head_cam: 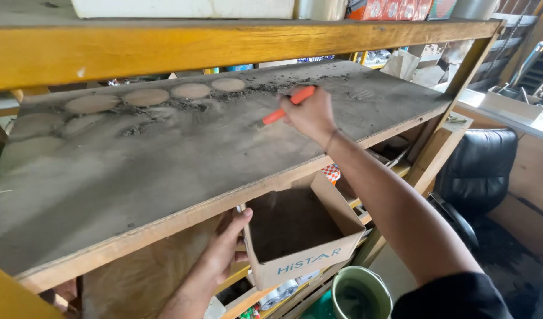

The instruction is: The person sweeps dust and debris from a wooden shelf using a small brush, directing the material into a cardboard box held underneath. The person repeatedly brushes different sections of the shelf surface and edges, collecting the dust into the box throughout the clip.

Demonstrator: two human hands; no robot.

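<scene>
Our right hand [311, 115] is closed around an orange brush [288, 104], its working end down on the dusty shelf [165, 159] near the back. Our left hand [224, 248] reaches under the shelf edge, fingers wrapped on the wall of an open box [301, 260], which it holds just below the front lip, tilted up toward the board. The inside of the box looks dark; we cannot tell how much dirt lies in it

Around the brush a ridge of grey dirt [224, 97] runs along the back of the shelf, loose and clumped. Left of it a row of round clean marks [146, 96] shows bare wood where things once stood. The rest of the board carries an even grey film, front to back

Judging by this, we think the sweeping is at an early stage: the dirt at the back is gathered in part, yet most of the surface is unswept and little seems to have reached the front edge above the box

Further out, a green bucket [361, 292] stands on the floor below, and a black chair [478, 171] sits to the right
</scene>
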